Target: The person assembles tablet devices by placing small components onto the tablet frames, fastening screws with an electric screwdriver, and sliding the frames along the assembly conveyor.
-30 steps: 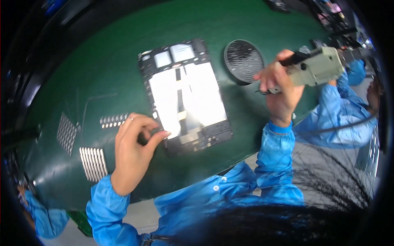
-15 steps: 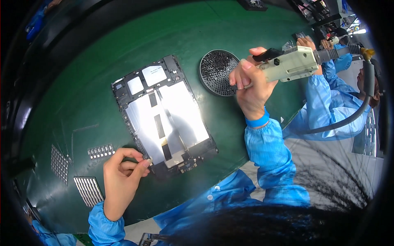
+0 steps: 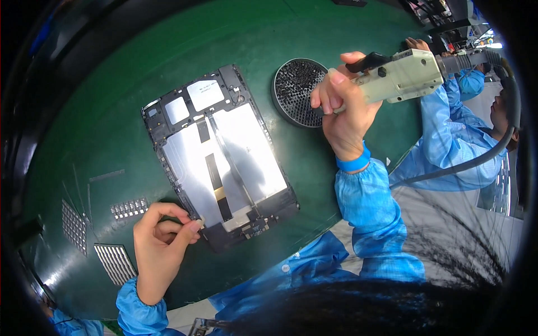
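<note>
An opened tablet frame (image 3: 218, 157) with shiny metal plates and a dark ribbon cable lies on the green mat (image 3: 112, 84). My left hand (image 3: 159, 243) rests at the frame's lower left corner, fingertips pinched together at its edge; whether it holds a small part I cannot tell. My right hand (image 3: 347, 109) is raised to the right of the frame and grips a beige electric screwdriver (image 3: 395, 78) with a black hose (image 3: 482, 151). It hovers over a round black screw tray (image 3: 297, 92).
Small grids of silvery parts (image 3: 130, 208) and two ribbed strips (image 3: 115, 262) lie at the mat's lower left. Another person in a blue sleeve (image 3: 448, 112) works at the far right. The mat's front edge runs just below my hands.
My left hand has slid from the frame's lower middle to its lower left corner. My right hand with the screwdriver has come in over the round screw tray.
</note>
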A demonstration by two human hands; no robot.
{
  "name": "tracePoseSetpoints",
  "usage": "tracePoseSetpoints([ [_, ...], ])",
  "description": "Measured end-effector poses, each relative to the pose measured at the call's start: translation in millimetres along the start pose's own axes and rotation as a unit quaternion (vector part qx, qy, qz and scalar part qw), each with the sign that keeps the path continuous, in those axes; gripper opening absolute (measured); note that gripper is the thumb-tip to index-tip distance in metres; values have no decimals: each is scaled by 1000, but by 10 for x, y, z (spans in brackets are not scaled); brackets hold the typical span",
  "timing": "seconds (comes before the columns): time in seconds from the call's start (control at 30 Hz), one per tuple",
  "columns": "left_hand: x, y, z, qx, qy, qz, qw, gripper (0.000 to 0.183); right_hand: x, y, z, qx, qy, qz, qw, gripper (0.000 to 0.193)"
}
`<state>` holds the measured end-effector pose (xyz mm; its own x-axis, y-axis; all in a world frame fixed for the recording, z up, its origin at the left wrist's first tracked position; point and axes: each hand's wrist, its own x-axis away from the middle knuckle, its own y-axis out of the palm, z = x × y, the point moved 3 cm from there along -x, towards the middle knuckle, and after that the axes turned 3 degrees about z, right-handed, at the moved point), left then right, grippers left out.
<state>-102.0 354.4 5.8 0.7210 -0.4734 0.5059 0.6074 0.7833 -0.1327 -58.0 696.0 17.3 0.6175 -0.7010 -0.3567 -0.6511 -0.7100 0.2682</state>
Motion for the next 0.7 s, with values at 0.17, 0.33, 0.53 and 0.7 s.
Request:
tracePoseSetpoints([
  [0.17,9,-6,25,-1,-6,-4,1000,22,-3,-38,10,-65,15,-20,998,25],
  [0.33,7,-15,48,26,-26,-10,999,22,10,-51,48,-60,24,-27,998,24],
  [0.53,108,-66,7,33,15,-12,999,23,-22,28,19,-15,-19,-56,998,35],
  [0.7,21,-49,-38,14,101,-27,994,24,24,109,-465,-67,-54,-12,996,41],
])
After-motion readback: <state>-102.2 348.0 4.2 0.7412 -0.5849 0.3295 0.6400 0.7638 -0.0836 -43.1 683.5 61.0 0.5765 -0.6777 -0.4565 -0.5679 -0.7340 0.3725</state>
